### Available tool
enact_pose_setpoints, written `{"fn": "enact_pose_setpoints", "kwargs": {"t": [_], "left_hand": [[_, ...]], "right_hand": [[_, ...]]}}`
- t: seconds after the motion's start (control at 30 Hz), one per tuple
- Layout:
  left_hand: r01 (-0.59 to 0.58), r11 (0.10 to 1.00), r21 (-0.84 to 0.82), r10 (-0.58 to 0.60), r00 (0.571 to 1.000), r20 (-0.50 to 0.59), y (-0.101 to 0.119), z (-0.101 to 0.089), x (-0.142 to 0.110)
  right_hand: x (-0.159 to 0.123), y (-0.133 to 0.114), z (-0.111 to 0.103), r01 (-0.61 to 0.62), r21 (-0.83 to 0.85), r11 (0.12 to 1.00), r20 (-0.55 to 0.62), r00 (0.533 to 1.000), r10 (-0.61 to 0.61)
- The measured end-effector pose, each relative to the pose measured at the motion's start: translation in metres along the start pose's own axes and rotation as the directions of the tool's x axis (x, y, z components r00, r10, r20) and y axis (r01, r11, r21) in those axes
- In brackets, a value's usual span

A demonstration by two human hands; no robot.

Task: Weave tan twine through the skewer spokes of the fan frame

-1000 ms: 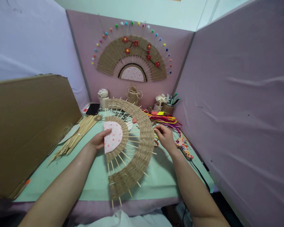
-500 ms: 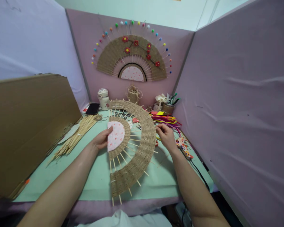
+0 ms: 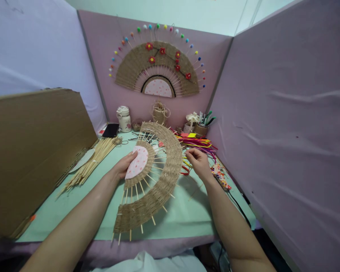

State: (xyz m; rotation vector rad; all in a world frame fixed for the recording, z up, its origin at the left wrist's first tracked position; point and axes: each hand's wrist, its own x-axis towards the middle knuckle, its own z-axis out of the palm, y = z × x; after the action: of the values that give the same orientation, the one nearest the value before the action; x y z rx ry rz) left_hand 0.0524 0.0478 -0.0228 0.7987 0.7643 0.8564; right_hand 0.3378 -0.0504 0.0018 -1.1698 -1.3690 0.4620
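A half-round woven fan (image 3: 170,166) stands over the table on its side, its straight edge tilted and facing left. Thin sticks run out through its woven band, and a pink-spotted half disc (image 3: 138,161) forms its centre. My left hand (image 3: 124,165) grips the fan at this half disc, thumb on the front and fingers hidden behind. Beside the fan's outer right edge, my right hand (image 3: 197,161) is pinched close to the stick tips. Whatever is between its fingertips is too small to make out.
A bundle of sticks (image 3: 92,162), a phone (image 3: 111,130) and a white bottle (image 3: 124,119) are at left. Colourful pipe cleaners (image 3: 198,142), a twine spool (image 3: 159,113) and a pen holder (image 3: 201,129) are behind. A flower-trimmed fan (image 3: 136,62) hangs on the back panel. Cardboard (image 3: 39,151) stands at left.
The fan has turned clockwise in my left hand: its lower end swung left and its upper end right. My right hand stays pinched in nearly the same spot, now slightly off the fan's edge.
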Motion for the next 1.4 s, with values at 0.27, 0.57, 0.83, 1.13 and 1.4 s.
{"fn": "enact_pose_setpoints", "kwargs": {"t": [0.27,0.57,0.83,1.13,1.4], "left_hand": [[0.0,0.998,0.059,0.002,0.999,-0.046,0.002,0.006,-0.003],[-0.039,0.992,0.121,0.043,0.999,-0.03,0.006,0.003,-0.004],[-0.007,0.984,0.177,0.01,1.0,-0.017,0.008,0.002,-0.007],[-0.017,0.994,0.104,0.019,1.0,-0.011,0.009,0.002,-0.007],[-0.012,0.995,0.101,0.013,1.0,-0.004,0.009,0.004,-0.009]], "right_hand": [[-0.003,-0.001,-0.001,0.112,-0.151,0.982,-0.06,0.991,-0.122],[-0.002,-0.003,-0.006,0.322,-0.33,0.887,0.026,0.943,-0.333],[0.0,-0.001,-0.007,0.328,-0.333,0.884,0.038,0.942,-0.335],[-0.001,-0.001,-0.006,0.235,-0.333,0.913,-0.074,0.959,-0.274],[0.0,0.007,0.002,-0.025,-0.117,0.993,0.119,0.992,0.039]]}}
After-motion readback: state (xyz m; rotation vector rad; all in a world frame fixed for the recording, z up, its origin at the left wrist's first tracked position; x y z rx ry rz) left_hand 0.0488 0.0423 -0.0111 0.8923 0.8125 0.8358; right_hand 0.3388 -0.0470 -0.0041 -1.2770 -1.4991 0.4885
